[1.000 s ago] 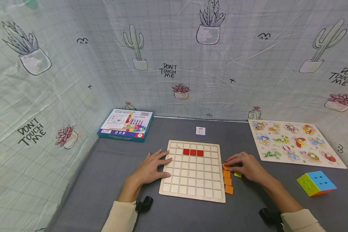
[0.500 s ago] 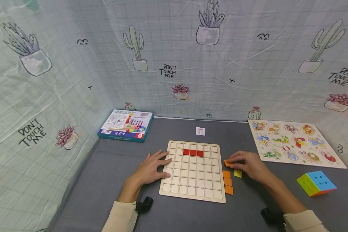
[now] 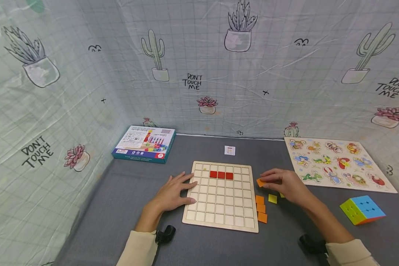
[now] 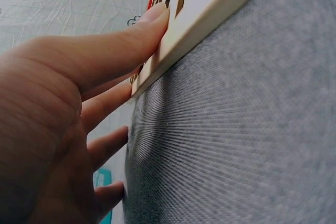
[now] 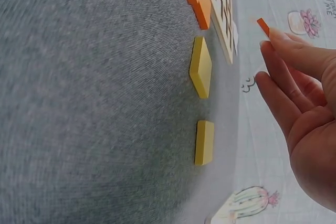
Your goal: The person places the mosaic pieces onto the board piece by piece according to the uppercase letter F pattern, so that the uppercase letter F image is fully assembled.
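A light wooden grid board lies on the grey table, with three red tiles side by side in its second row from the back. My left hand rests spread on the board's left edge, thumb and fingertips touching the rim in the left wrist view. Between thumb and fingers, my right hand pinches an orange tile, lifted above the table off the board's right side. Three more orange tiles lie in a column along that edge. Under the right hand are two yellow tiles, one partly hidden in the head view.
A small printed card lies behind the board. At the back left is a flat game box. An insect puzzle board lies at the back right, with a coloured puzzle cube in front of it.
My right hand has lifted the orange tile from the column's far end and moved slightly back and right. The yellow tiles have come more into sight. My left hand has stayed in place.
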The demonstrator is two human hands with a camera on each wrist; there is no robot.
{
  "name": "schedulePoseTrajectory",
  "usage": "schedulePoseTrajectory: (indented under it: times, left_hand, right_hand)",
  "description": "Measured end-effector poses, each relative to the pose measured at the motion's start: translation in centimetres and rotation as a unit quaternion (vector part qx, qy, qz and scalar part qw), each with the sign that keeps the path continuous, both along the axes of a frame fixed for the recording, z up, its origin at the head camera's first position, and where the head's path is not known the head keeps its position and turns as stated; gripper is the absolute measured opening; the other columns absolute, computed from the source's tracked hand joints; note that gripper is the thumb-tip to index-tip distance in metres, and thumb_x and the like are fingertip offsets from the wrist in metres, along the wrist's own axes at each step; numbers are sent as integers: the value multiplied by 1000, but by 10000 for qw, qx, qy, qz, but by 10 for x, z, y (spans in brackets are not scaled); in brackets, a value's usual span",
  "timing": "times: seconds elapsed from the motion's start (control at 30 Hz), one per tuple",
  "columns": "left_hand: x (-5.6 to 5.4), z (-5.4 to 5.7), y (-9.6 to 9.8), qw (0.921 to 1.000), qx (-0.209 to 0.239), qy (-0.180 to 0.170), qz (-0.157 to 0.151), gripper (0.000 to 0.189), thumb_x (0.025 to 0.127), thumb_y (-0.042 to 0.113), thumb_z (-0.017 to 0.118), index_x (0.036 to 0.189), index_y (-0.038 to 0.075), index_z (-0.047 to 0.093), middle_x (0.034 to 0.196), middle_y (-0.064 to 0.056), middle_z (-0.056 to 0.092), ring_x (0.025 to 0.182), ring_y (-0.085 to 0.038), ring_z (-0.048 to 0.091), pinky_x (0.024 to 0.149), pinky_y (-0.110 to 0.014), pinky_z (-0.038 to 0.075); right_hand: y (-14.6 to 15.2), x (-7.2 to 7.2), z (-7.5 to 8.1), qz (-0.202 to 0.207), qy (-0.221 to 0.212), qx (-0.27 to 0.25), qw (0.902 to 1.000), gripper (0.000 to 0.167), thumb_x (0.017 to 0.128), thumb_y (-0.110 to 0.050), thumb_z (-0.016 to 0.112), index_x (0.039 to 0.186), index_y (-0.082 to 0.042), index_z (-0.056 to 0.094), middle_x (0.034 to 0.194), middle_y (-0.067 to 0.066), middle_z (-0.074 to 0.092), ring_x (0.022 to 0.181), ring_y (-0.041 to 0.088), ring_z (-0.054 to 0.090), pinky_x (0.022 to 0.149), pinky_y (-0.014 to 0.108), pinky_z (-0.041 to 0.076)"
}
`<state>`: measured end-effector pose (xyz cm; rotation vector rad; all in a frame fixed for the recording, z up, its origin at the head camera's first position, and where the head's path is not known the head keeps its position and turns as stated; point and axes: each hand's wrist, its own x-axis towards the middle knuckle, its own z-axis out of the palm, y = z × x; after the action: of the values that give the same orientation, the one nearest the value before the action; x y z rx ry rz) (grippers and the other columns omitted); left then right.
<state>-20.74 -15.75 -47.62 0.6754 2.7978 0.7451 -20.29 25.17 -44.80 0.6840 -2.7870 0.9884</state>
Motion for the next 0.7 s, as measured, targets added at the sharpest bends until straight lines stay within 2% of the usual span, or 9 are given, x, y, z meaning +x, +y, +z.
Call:
schedulePoseTrajectory:
  times: [0.4, 0.7]
  left_hand:
    - [-1, 1, 0, 10000, -21, -27, -7, 63, 88, 43, 78, 143, 18, 61, 164, -5, 42, 158, -38, 25, 123, -74, 14]
    - [-1, 0, 0, 10000, 37, -34, 40, 62, 86, 42, 80, 142, 19, 63, 163, -4, 44, 158, -37, 26, 123, -73, 15]
  right_hand:
    - [-16, -4, -2, 185, -142, -328, 9992, 19, 88, -11, 79, 106, -7, 81, 110, 9, 76, 92, 14, 71, 72, 18, 60]
    - [-47, -8, -2, 142, -545, -396, 9976, 21, 85, -8, 80, 106, -8, 81, 111, 9, 75, 97, 22, 70, 75, 18, 59]
